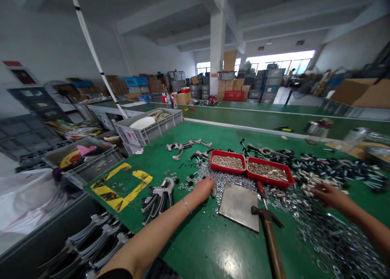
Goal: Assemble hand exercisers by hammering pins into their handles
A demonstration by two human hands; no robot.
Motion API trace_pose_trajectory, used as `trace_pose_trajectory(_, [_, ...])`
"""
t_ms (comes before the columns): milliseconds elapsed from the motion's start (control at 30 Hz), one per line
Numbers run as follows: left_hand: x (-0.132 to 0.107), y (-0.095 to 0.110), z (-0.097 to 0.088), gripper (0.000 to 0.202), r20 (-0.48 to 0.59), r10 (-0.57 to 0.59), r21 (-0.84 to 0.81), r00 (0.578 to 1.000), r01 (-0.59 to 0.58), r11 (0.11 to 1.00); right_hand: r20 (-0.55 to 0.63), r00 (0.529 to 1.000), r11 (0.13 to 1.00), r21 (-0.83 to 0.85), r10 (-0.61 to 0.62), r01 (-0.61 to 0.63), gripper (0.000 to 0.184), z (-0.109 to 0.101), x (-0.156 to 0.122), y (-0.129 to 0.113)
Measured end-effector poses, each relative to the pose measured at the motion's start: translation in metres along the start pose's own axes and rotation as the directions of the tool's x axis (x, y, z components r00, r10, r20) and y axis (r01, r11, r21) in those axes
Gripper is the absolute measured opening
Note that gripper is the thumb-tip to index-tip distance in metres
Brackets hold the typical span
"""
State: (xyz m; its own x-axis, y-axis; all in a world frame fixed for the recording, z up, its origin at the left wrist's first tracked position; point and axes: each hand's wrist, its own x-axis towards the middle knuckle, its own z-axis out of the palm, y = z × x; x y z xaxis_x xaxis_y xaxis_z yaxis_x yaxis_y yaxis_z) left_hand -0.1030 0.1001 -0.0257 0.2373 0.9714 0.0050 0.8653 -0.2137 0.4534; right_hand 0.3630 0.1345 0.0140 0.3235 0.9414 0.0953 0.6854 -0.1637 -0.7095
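Green workbench (189,246), work judged midway: nine o'clock of the steel plate (239,210), grey clamps (161,190) sit grouped; many smaller pieces look unused.
Left hand (202,190), ten o'clock, is curled beside a small shiny piece (215,188); right hand (330,194), three o'clock, is loosely bent at silver sleeves (306,179), two o'clock. Whether either grips anything, I cannot tell.
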Motion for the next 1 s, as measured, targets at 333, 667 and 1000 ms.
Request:
trace_pose_trajectory(333, [0.016, 0.006, 0.003, 0.022, 0.021, -0.01, 0.049, 1.0, 0.009, 0.999, 0.225, 0.973, 0.71, 0.676, 0.06, -0.2, 0.036, 0.063, -0.14, -0.041])
trace_pose_trajectory(667, [0.002, 0.006, 0.011, 0.028, -0.133, -0.076, -0.591, 0.988, -0.018, 0.807, 0.282, 0.955, 0.939, 0.344, -0.087, -0.017, 0.05, 0.108, -0.237, -0.049])
trace_pose_trajectory(1000, [0.037, 0.083, 0.056, 0.035, -0.03, -0.126, -0.988, 0.992, -0.01, 0.152, 0.435, 0.876, 0.701, 0.691, -0.209, -0.175, 0.03, 0.112, -0.129, -0.116])
